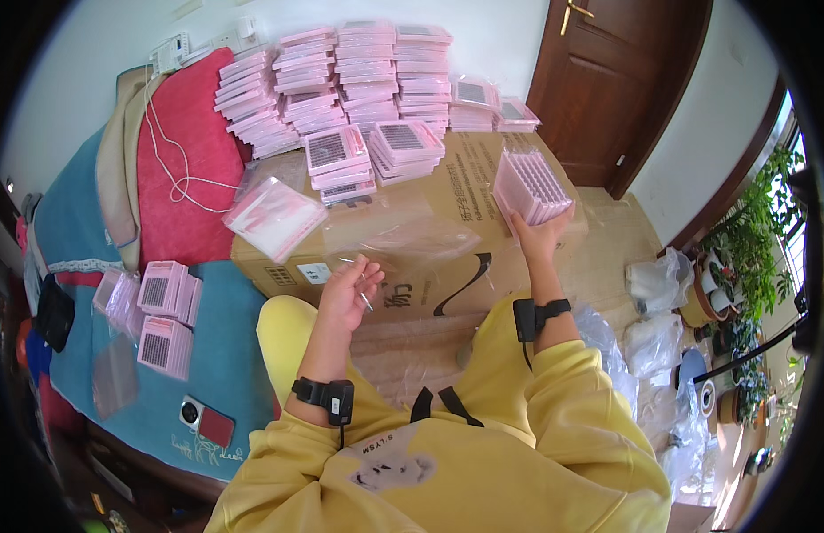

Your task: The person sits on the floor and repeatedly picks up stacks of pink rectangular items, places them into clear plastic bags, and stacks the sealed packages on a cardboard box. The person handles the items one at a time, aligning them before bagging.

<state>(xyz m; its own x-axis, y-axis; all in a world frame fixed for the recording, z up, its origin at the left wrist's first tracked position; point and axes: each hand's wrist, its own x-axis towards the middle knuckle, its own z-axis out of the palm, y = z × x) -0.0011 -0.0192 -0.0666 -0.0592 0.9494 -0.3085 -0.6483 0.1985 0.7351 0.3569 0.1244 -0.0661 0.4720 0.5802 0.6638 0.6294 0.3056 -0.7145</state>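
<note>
My left hand (353, 288) holds a thin metal tool, perhaps tweezers (366, 302), above the near side of a large cardboard box (412, 206). My right hand (542, 233) grips the near end of a stack of pink lash trays (530, 186) at the box's right side. A clear plastic film (418, 241) lies on the box between my hands. Left of it rests a pile of clear plastic sleeves (275, 218). Two short piles of pink trays (337, 160) stand behind, in front of several tall stacks of pink packs (365, 66) by the wall.
On the blue sofa cover (232, 326) at left are more pink trays (165, 286), a clear sheet (115, 376) and a phone (191, 412). A white cable (179, 150) hangs over a red cushion (185, 160). Plastic bags (652, 343) and potted plants (745, 233) stand at right.
</note>
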